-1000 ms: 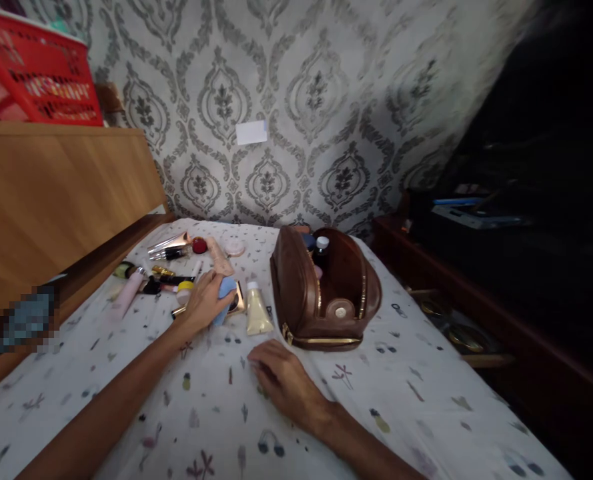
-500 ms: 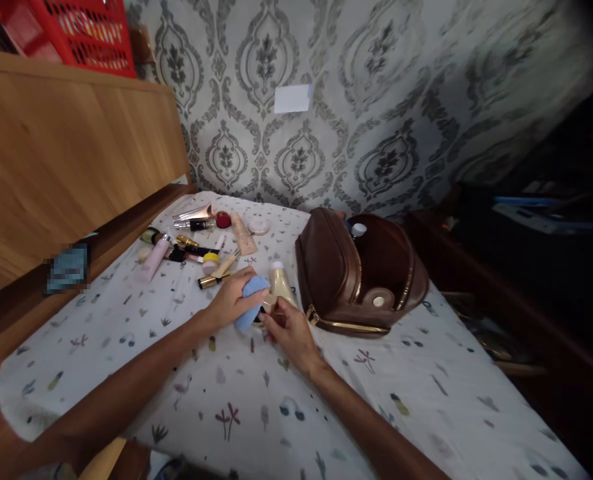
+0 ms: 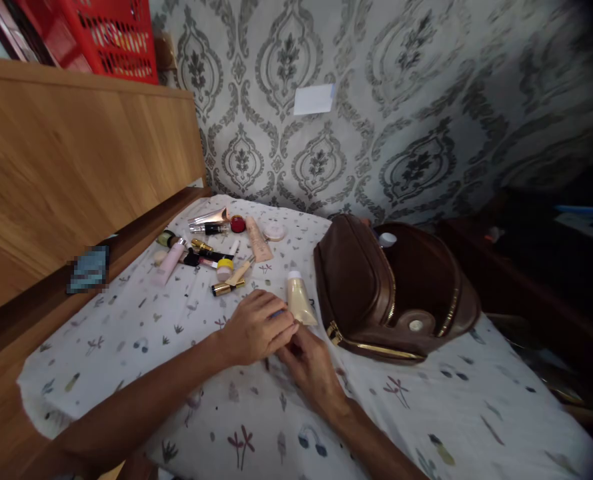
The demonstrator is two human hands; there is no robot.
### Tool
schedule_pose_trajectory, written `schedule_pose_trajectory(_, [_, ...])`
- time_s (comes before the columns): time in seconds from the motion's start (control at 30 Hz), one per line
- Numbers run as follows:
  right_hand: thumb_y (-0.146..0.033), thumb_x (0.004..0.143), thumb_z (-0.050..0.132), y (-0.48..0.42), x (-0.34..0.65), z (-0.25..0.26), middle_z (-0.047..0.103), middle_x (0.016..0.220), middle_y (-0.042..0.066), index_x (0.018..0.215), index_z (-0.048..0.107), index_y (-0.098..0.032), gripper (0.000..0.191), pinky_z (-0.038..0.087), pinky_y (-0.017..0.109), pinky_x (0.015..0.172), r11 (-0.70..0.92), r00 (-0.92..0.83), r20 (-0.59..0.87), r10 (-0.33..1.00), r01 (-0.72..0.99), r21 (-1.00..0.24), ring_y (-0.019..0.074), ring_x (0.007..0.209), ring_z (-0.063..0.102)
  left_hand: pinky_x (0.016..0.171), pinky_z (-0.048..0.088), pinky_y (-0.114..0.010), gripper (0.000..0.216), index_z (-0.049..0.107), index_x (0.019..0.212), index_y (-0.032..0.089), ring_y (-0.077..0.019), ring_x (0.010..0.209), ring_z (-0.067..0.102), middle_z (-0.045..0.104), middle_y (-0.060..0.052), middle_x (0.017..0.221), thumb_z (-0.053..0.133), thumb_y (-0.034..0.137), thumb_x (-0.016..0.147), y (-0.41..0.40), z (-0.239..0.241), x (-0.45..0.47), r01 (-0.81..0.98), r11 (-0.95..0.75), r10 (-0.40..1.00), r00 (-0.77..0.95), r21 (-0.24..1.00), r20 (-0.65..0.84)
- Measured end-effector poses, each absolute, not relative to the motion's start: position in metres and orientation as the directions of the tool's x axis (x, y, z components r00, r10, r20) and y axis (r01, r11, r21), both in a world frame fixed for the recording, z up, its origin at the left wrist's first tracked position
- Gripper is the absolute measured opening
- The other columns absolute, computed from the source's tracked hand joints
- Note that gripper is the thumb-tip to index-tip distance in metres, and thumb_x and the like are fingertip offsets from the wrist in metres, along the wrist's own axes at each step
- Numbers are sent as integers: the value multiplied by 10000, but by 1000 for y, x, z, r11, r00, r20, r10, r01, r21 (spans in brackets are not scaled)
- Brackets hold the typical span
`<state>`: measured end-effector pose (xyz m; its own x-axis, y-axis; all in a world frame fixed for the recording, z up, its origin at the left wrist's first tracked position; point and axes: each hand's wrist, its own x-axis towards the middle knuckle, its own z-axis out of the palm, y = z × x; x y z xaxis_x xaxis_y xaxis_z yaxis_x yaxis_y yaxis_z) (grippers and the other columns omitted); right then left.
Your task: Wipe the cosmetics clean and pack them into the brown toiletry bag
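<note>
My left hand (image 3: 257, 328) is closed over a blue cloth (image 3: 278, 313), of which only a sliver shows between the fingers. Pressed against it from the right is my right hand (image 3: 310, 370), its fingers curled round a small item that both hands hide. Just beyond the fingers a cream-coloured tube (image 3: 300, 300) with a white cap lies on the patterned cloth cover (image 3: 271, 427). To the right of the tube, a brown cosmetic bag (image 3: 353, 280) stands unzipped, with a white-capped item (image 3: 387, 240) inside.
Several cosmetics lie to the back left, among them a pink bottle (image 3: 170, 261), a yellow-lidded jar (image 3: 225, 269), a gold tube (image 3: 229, 287), a peach tube (image 3: 259, 240) and a round red case (image 3: 237, 223). A wooden cabinet (image 3: 91, 147) borders the left; patterned wallpaper rises behind.
My left hand has rolled over the top of the held item, covering most of the blue cloth. The view has shifted, so the surroundings sit further right. The bag stays put.
</note>
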<state>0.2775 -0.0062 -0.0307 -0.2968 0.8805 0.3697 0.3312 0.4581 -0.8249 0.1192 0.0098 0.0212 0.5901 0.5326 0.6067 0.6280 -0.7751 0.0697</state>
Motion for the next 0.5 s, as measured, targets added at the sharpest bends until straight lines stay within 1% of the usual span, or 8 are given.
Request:
schedule_pose_trajectory(0.1, [-241,851,556,-7,279,-30,566,661,-17,784,529,-200,83,400,235,545,444,-315,344,884,338,-830,137,587,497,715,424,-344,347,620,719,187,-177,679,552,630,-49,712,413,246,991,15,21,116,663,-743,570,559,87,602])
schedule_pose_trajectory(0.17, [-258,860,565,-7,280,-28,558,649,-23,827,561,-195,72,397,236,541,426,-335,315,888,340,-839,139,578,493,677,403,-326,367,577,660,194,-170,641,536,583,-33,648,414,244,984,19,23,112,679,-717,621,519,157,588])
schedule_pose_trajectory(0.2, [-276,870,567,-7,280,-27,563,653,-21,858,579,-191,87,401,238,544,417,-343,301,890,342,-842,142,581,500,662,393,-315,374,547,633,197,-165,634,530,559,-25,630,414,244,979,20,24,110,677,-704,652,495,216,575])
schedule_pose_trajectory(0.27, [-316,885,567,-7,280,-25,572,656,-16,890,600,-187,134,407,242,546,405,-346,286,894,347,-846,148,583,509,639,375,-293,383,477,596,203,-151,623,513,515,-8,613,414,249,970,22,26,108,641,-671,720,446,372,531])
schedule_pose_trajectory(0.37, [-350,891,560,-6,280,-25,574,653,-8,868,605,-186,171,417,248,546,400,-346,282,895,342,-850,153,579,516,616,359,-275,396,387,566,207,-132,595,468,444,19,587,420,280,954,24,28,107,529,-577,817,373,622,440])
schedule_pose_trajectory(0.43, [-357,893,549,-6,279,-25,570,644,-7,862,604,-188,180,419,250,538,400,-341,286,896,335,-853,154,571,517,586,347,-269,417,367,548,209,-126,568,433,399,30,556,434,326,943,25,27,107,435,-483,871,328,760,367])
schedule_pose_trajectory(0.5, [-357,896,543,-6,279,-27,569,639,-6,862,601,-190,180,423,251,533,401,-344,286,895,334,-853,156,568,521,551,338,-263,436,405,539,202,-124,549,422,402,30,537,449,386,931,27,24,108,345,-369,915,297,863,272])
